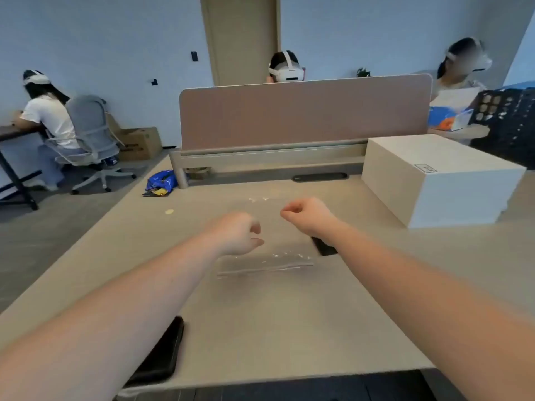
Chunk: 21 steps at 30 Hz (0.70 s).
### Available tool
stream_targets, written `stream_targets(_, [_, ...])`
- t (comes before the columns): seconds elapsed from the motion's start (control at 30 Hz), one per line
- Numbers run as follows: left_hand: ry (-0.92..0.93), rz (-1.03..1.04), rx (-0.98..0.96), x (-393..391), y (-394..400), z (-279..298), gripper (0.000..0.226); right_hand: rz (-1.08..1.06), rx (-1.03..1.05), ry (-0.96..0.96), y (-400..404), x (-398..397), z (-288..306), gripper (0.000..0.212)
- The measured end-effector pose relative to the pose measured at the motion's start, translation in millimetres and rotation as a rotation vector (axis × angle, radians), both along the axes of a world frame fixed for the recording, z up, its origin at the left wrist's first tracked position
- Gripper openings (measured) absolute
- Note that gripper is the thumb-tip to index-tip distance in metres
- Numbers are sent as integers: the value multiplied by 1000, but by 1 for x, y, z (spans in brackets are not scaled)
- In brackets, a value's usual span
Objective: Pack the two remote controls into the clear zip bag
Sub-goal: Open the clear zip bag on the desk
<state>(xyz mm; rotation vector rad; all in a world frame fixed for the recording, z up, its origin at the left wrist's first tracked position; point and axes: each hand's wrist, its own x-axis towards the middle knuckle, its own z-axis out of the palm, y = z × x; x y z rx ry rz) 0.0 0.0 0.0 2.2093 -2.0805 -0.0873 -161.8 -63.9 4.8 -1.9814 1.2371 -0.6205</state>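
The clear zip bag lies mid-desk, nearly invisible apart from its zip strip at the near end and some glints. My left hand pinches thumb and forefinger over the bag's left part. Farther back, my right hand is closed in a pinch over its right part. Both seem to grip the film, though it is hard to see. One black remote control pokes out from under my right wrist beside the bag. A second black remote control lies near the front edge, partly hidden under my left forearm.
A white box stands at the right of the desk. A pink divider panel closes the far side. A blue snack packet lies at the far left. People with headsets sit behind and to the left.
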Motion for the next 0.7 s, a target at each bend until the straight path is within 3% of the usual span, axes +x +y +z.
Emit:
stream_targets(0.27, [-67,-84,138,-21,4,-30,48,17,18,116,5,-10,-25,29])
stream_targets(0.37, [-145,-126,215,-27,5,-41,35,19,37,91,3,-13,-34,24])
stream_targets(0.47, [-144,-124,182,-29,7,-47,23,11,57,68,4,-16,-38,22])
stream_targets(0.7, [-152,-80,108,-28,10,-55,26,-35,110,-56,14,-20,-53,14])
